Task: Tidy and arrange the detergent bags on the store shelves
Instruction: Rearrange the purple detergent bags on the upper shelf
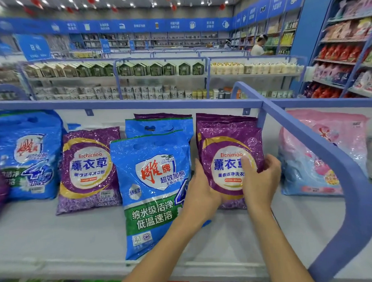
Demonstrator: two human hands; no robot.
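Observation:
A purple Erichimoo detergent bag stands at the right end of the white shelf, with more purple bags stacked behind it. My left hand holds its lower left edge. My right hand grips its right side, thumb across the front label. Just to the left, a large blue detergent bag leans forward, with another blue bag behind it. Further left are a second purple bag and a blue bag.
A curved blue divider rail closes this shelf section on the right; beyond it lies a pink and blue bag. A blue back rail runs behind the bags. More aisles and a person stand far back.

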